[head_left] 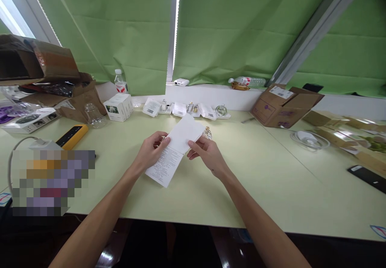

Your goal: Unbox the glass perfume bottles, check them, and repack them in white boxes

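Head view: we see the left hand (152,150) and right hand (208,154) pinching a white paper (184,136) between them, above the table (259,187). Both thumbs press its face, fingers curled close at the edges. Dense print fills its lower part, too small for us to read; the upper part looks blank. A glass bottle (208,131) with a gold top sits half hidden behind the right hand.

Along the back, three white packets (180,109) show barcodes. A cardboard box (268,108) carries a white label and purple marks, neither legible. We note red on the label of a plastic bottle (121,83). Pixelation (52,183) covers whatever lies at left; a black slab (368,178) runs off the right edge.
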Demonstrator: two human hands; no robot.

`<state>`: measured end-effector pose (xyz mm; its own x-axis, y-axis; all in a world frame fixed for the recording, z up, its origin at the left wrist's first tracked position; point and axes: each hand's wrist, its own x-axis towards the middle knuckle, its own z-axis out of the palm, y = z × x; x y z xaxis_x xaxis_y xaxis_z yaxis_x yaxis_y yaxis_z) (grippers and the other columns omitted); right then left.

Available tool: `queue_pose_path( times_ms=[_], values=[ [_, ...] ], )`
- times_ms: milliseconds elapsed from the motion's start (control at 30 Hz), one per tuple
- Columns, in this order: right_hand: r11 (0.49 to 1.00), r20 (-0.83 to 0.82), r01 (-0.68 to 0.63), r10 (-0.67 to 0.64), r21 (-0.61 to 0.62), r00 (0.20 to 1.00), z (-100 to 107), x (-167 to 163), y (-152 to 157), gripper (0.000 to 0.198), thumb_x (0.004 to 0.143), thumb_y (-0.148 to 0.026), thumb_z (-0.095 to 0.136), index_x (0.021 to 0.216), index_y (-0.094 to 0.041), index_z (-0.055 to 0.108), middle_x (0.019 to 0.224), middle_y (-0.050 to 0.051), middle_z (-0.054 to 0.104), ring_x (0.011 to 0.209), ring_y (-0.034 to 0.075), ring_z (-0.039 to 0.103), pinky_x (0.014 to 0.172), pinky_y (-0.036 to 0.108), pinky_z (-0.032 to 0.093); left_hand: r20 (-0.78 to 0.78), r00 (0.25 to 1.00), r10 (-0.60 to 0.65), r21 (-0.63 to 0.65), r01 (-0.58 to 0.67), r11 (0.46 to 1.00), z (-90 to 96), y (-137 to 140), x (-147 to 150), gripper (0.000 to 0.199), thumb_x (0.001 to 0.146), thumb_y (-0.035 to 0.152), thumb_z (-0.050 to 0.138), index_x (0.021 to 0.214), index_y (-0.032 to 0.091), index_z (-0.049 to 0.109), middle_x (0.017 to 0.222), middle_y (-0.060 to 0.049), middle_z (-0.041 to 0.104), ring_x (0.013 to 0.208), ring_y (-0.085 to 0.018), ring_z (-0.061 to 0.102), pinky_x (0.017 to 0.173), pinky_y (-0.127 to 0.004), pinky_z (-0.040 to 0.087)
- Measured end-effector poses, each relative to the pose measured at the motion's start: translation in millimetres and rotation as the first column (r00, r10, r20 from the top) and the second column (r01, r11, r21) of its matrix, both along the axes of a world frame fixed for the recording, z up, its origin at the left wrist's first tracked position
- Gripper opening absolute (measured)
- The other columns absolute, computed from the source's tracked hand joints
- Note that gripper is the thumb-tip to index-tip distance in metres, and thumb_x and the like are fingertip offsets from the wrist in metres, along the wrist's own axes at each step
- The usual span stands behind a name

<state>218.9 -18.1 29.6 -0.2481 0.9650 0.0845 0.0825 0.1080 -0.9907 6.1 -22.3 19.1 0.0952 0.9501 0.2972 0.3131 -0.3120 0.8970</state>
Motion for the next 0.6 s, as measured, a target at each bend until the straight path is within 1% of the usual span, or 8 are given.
queue_pose_path(
  times_ms=[67,133,233,367,533,600],
  values=[
    [1.0,0.0,0.011,-0.011,0.011,1.0,-0.9,-0.4,0.2,0.041,0.079,-0.054,0.062,0.096,-0.017,0.066,0.083,0.006,0.067,0.061,0.014,0.061,0.058,0.03,0.053,-0.004,1.0,0.009,0.013,-0.009,1.0,0.5,-0.1,0.1,0.038,0.086,0.053,0.048,0.097,0.018,0.059,0.072,-0.001,0.059,0.06,-0.013,0.052,0.051,-0.022,0.039],
    [1.0,0.02,0.012,-0.013,0.019,1.0,-1.8,-0.3,0.5,0.041,0.079,-0.055,0.061,0.094,-0.017,0.067,0.075,0.004,0.065,0.057,0.013,0.058,0.055,0.029,0.051,-0.008,1.0,0.013,0.02,-0.013,1.0,0.7,-0.3,0.1,0.038,0.086,0.053,0.048,0.095,0.018,0.06,0.072,-0.001,0.059,0.06,-0.012,0.051,0.051,-0.022,0.039],
    [1.0,0.047,0.008,-0.009,0.022,0.999,-2.2,0.0,0.9,0.04,0.079,-0.054,0.063,0.093,-0.017,0.067,0.068,0.002,0.062,0.057,0.014,0.058,0.056,0.029,0.052,-0.008,1.0,0.002,0.014,-0.002,1.0,0.8,-0.9,0.3,0.04,0.087,0.054,0.047,0.099,0.018,0.06,0.077,-0.002,0.062,0.062,-0.013,0.054,0.052,-0.023,0.041],
    [0.999,0.018,0.017,-0.018,0.034,1.0,-0.7,-1.6,-0.3,0.04,0.079,-0.054,0.062,0.095,-0.018,0.067,0.078,0.005,0.065,0.063,0.015,0.061,0.06,0.031,0.055,-0.004,1.0,-0.013,0.005,0.013,1.0,2.0,-1.8,0.7,0.043,0.086,0.055,0.047,0.103,0.017,0.061,0.081,-0.004,0.063,0.065,-0.015,0.056,0.054,-0.023,0.042],
    [0.997,-0.041,0.045,-0.043,0.056,0.998,0.3,-3.6,-1.9,0.046,0.079,-0.052,0.063,0.111,-0.02,0.06,0.084,0.005,0.068,0.07,0.018,0.064,0.063,0.034,0.057,0.009,1.0,-0.019,-0.01,0.019,1.0,2.8,-1.5,0.7,0.041,0.087,0.053,0.048,0.102,0.017,0.06,0.08,-0.004,0.062,0.065,-0.015,0.056,0.053,-0.023,0.041],
    [0.998,-0.042,0.039,-0.037,0.048,0.998,-0.3,-3.4,-1.4,0.047,0.078,-0.052,0.063,0.112,-0.02,0.059,0.085,0.006,0.069,0.07,0.019,0.065,0.064,0.035,0.057,0.012,1.0,-0.017,-0.006,0.017,1.0,2.0,-1.0,0.5,0.04,0.087,0.053,0.048,0.102,0.018,0.059,0.079,-0.003,0.062,0.065,-0.015,0.055,0.054,-0.023,0.041]
  ],
)
